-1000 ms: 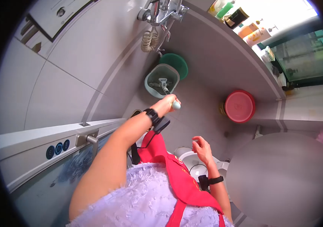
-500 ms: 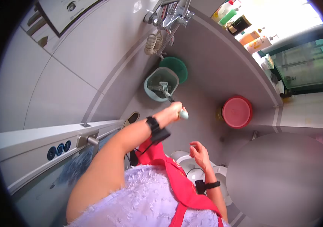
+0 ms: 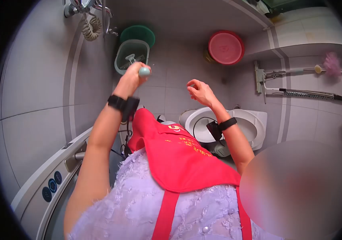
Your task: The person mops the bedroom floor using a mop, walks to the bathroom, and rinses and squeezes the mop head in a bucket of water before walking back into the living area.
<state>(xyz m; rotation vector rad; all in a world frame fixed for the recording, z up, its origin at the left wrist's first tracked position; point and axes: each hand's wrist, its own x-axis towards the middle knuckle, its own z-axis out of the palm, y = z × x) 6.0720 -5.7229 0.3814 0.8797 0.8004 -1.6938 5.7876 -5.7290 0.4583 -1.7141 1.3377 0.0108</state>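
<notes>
My left hand (image 3: 133, 77) is wrapped round the pale green end of a mop handle (image 3: 144, 72). The handle runs down to a white mop head (image 3: 130, 58) inside a pale rectangular bucket (image 3: 117, 64). Behind that bucket a green basin (image 3: 141, 33) stands on the floor. My right hand (image 3: 201, 93) hangs in the air above the floor, fingers curled but apart, with nothing in it. Below it is the white toilet (image 3: 259, 120) with its lid raised.
A red basin (image 3: 226, 48) is by the far wall. Mops and poles (image 3: 307, 94) hang on the right wall beside a pink bath puff (image 3: 332, 64). A coiled hose (image 3: 91, 29) hangs at upper left. The door edge (image 3: 39, 176) is at lower left.
The view has turned right and down, so the bucket and basins sit higher and further left. My left hand still holds the mop handle; my right hand remains empty.
</notes>
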